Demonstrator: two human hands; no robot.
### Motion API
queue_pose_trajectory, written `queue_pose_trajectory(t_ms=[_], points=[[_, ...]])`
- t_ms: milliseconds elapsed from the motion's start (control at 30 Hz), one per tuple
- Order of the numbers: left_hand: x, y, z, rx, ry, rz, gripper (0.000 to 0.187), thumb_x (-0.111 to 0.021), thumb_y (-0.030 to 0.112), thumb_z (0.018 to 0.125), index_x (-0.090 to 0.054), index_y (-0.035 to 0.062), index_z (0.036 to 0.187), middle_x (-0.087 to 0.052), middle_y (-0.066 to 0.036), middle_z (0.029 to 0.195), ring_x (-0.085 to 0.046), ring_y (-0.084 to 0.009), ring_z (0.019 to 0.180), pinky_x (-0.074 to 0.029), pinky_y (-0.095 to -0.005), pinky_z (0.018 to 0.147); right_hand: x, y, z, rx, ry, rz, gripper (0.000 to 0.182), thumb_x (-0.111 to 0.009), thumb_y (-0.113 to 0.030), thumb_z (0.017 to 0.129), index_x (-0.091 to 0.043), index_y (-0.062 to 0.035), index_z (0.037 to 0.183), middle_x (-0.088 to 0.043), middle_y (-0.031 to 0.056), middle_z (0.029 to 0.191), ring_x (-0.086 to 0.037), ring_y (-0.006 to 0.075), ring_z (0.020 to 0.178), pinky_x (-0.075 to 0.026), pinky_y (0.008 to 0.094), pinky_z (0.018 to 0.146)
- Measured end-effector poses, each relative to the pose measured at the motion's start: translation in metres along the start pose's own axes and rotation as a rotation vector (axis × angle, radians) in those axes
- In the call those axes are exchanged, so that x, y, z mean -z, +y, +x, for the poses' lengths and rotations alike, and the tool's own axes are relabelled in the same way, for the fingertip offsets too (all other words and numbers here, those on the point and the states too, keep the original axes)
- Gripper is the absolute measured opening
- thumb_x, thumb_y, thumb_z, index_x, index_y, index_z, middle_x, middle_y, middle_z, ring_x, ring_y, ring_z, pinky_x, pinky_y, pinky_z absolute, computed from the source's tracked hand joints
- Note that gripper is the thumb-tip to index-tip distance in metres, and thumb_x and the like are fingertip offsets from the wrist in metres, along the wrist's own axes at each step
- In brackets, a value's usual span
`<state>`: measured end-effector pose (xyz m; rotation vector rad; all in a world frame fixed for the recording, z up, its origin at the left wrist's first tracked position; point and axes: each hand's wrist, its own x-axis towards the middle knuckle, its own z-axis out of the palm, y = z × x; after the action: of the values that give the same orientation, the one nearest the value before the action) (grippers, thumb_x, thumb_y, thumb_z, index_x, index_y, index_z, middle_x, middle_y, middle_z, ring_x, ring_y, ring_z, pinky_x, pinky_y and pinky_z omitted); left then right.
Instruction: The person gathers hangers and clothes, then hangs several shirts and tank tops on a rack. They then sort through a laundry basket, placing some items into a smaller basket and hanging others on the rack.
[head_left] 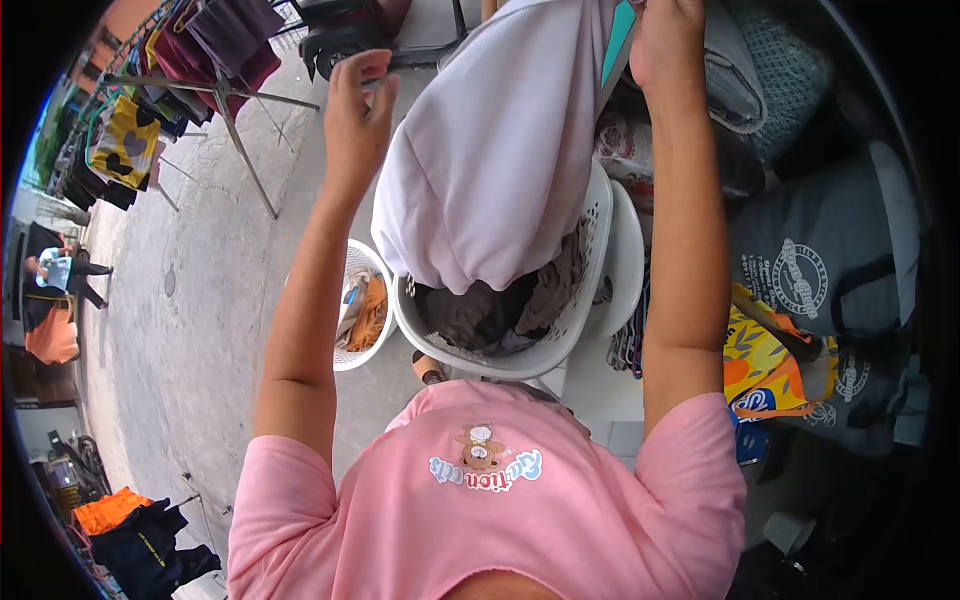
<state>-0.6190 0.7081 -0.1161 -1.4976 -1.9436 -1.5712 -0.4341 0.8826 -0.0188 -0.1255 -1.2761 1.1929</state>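
Observation:
A pale lavender-white garment [490,160] hangs in front of me, its lower edge drooping over a white laundry basket [490,370]. At the top right my right hand [670,45] is closed on the garment, beside a teal patch [618,40] whose nature I cannot make out. My left hand [360,110] is raised left of the cloth, fingers and thumb apart, with nothing visible in it. Dark crumpled clothes [490,315] lie inside the basket.
A smaller white basket [368,355] with orange and other cloth stands to the left. Large grey bags [820,240] and a yellow bag [765,360] crowd the right. Drying racks [230,100] with clothes stand at left. A person [60,270] is farther off.

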Motion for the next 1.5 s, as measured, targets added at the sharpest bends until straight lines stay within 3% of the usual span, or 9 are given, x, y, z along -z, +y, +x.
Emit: queue_pose_trajectory(t_ms=[167,267,400,533,733,933,1067,1367,1500], points=[[-0.048,-0.014,-0.138,0.044,-0.854,0.056,0.024,-0.059,0.027,0.080,-0.054,0.0086,0.095,-0.057,-0.008,0.090,-0.059,-0.0227,0.084,-0.047,-0.0326,0.069,0.004,0.023,-0.029,-0.060,-0.056,-0.063,0.017,-0.046,-0.012,0.089,-0.052,-0.0032,0.102,-0.054,0.0007,0.092,-0.049,0.0089,0.085,-0.038,0.0224,0.078],[-0.073,-0.016,-0.180,-0.305,-0.528,0.330,0.032,-0.063,0.021,0.075,-0.050,0.0082,0.101,-0.055,-0.012,0.097,-0.059,-0.0264,0.086,-0.048,-0.0354,0.071,-0.003,0.009,-0.036,-0.049,-0.097,-0.102,0.014,-0.046,-0.012,0.089,-0.051,-0.0028,0.098,-0.053,0.0007,0.088,-0.049,0.0086,0.083,-0.039,0.0224,0.076],[-0.099,-0.072,-0.216,-0.303,-0.661,0.601,0.027,-0.058,0.015,0.075,-0.049,0.0078,0.099,-0.055,-0.013,0.095,-0.058,-0.0310,0.087,-0.047,-0.0391,0.072,0.006,0.012,-0.056,-0.014,-0.214,-0.336,0.011,-0.047,-0.012,0.089,-0.051,-0.0030,0.094,-0.054,0.0021,0.081,-0.052,0.0099,0.078,-0.042,0.0227,0.071],[-0.088,-0.065,-0.202,0.208,-0.954,0.335,0.017,-0.049,0.013,0.082,-0.048,0.0049,0.097,-0.056,-0.017,0.089,-0.056,-0.0354,0.088,-0.043,-0.0380,0.075,0.036,0.016,-0.119,-0.261,-0.591,-1.245,0.029,-0.054,-0.029,0.082,-0.051,-0.0022,0.093,-0.060,0.0184,0.094,-0.057,0.0358,0.090,-0.045,0.0415,0.077],[-0.054,0.013,-0.108,0.357,-0.753,-0.458,0.018,-0.047,0.018,0.089,-0.047,0.0012,0.097,-0.055,-0.014,0.089,-0.053,-0.0228,0.082,-0.041,-0.0305,0.076,0.089,0.066,-0.239,-0.878,-1.208,-1.291,0.068,-0.064,-0.054,0.066,-0.051,-0.0021,0.109,-0.059,0.0190,0.102,-0.057,0.0350,0.095,-0.044,0.0430,0.082],[0.006,0.088,-0.037,0.367,-0.377,-0.977,0.013,-0.047,0.014,0.090,-0.047,0.0039,0.097,-0.050,0.000,0.091,-0.045,-0.0066,0.084,-0.036,-0.0198,0.077,0.093,0.080,-0.265,-0.680,0.011,-0.487,0.027,-0.055,-0.018,0.080,-0.052,-0.0017,0.102,-0.060,0.0137,0.094,-0.058,0.0250,0.086,-0.044,0.0303,0.077],[0.040,0.066,0.004,0.221,-0.064,-0.765,0.012,-0.046,0.014,0.091,-0.048,0.0037,0.097,-0.052,0.000,0.085,-0.048,-0.0035,0.078,-0.039,-0.0159,0.070,0.095,-0.014,-0.180,-0.579,0.078,-0.115,0.017,-0.055,0.002,0.077,-0.052,-0.0059,0.092,-0.052,-0.0024,0.081,-0.047,0.0031,0.077,-0.036,0.0161,0.073],[-0.010,-0.037,-0.076,0.141,-0.230,0.163,0.018,-0.054,0.008,0.080,-0.053,0.0020,0.097,-0.055,-0.012,0.100,-0.054,-0.0254,0.088,-0.042,-0.0325,0.078,0.131,-0.005,-0.168,-0.767,-0.068,-0.187,0.017,-0.063,-0.006,0.075,-0.054,-0.0060,0.090,-0.057,0.0010,0.084,-0.050,0.0059,0.081,-0.038,0.0197,0.074],[-0.053,0.021,-0.101,0.251,-0.758,-0.433,0.026,-0.054,0.024,0.085,-0.052,0.0039,0.103,-0.055,-0.008,0.107,-0.052,-0.0222,0.100,-0.040,-0.0328,0.087,0.109,0.001,-0.163,-0.755,-0.146,-0.160,0.015,-0.063,-0.007,0.076,-0.053,-0.0051,0.087,-0.055,0.0006,0.084,-0.049,0.0062,0.081,-0.039,0.0198,0.073]])
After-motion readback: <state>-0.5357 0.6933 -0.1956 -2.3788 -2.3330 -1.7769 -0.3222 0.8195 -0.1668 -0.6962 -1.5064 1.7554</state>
